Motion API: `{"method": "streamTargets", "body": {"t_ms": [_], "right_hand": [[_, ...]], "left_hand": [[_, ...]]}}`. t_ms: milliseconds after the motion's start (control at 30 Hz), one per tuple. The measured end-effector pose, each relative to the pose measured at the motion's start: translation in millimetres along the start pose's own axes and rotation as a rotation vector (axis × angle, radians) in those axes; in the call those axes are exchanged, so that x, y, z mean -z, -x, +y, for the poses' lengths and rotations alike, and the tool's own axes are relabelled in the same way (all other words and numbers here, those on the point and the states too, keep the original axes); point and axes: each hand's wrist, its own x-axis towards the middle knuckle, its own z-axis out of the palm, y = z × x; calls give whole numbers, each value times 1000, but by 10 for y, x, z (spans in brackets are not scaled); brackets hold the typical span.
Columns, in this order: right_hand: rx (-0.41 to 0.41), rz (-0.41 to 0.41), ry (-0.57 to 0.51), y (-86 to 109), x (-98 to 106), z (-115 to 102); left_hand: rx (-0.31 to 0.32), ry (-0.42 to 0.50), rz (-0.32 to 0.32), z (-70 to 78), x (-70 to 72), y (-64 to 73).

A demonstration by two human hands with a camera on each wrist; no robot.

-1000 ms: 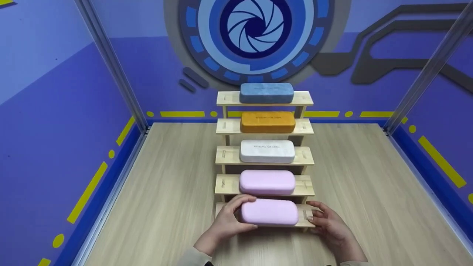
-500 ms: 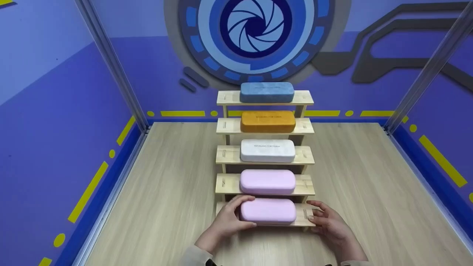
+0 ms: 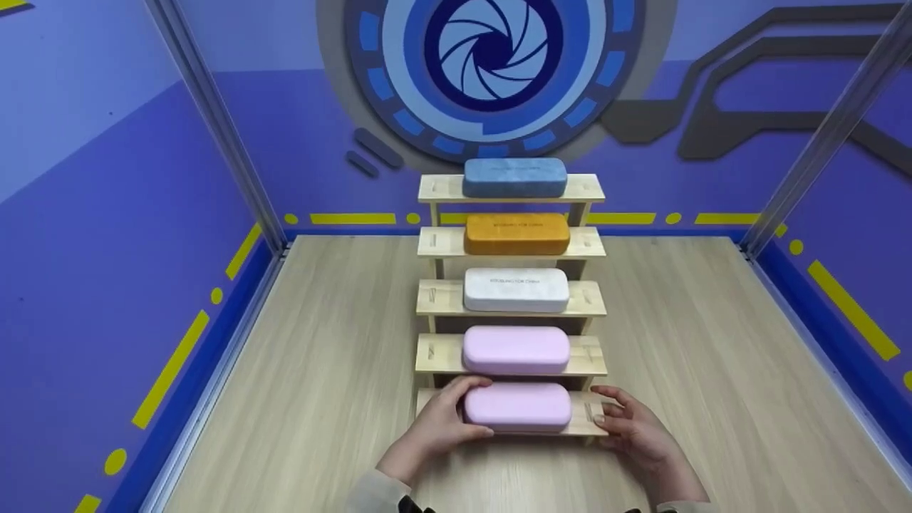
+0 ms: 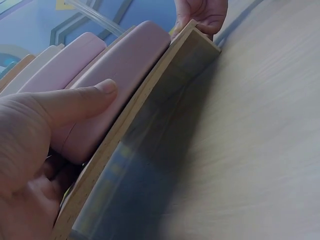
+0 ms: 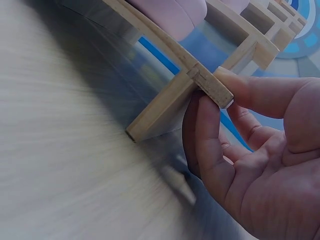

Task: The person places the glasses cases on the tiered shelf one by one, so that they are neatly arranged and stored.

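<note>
On the lowest step of a wooden tiered rack [image 3: 445,353] lies a pink glasses case [image 3: 518,407]. My left hand [image 3: 440,425] holds its left end, thumb along the front and fingers behind. In the left wrist view the thumb [image 4: 82,102] presses the case's front face; the other fingers are mostly hidden. My right hand [image 3: 638,431] pinches the right end of the lowest board [image 5: 212,87] between thumb and fingers, as the right wrist view shows. A second pink case [image 3: 516,349] sits one step higher.
Above are a white case [image 3: 516,291], an orange case [image 3: 516,234] and a blue case [image 3: 514,178], one per step. The rack stands on a wood-grain table [image 3: 342,356], between blue printed side panels [image 3: 92,285] with metal posts [image 3: 221,135].
The lowest pink case has shifted slightly left, with my left hand still around its end. My right hand has kept its grip on the board.
</note>
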Motion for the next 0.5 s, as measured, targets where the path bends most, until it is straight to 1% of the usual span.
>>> {"method": "streamTargets", "body": {"t_ms": [267,500], "right_hand": [[10,-10,10,1,8,13],[22,-21,8,2,23,16]], "left_hand": [[16,-14,-20,16,14,-2],[-14,-35,-30,15,41,17]]}}
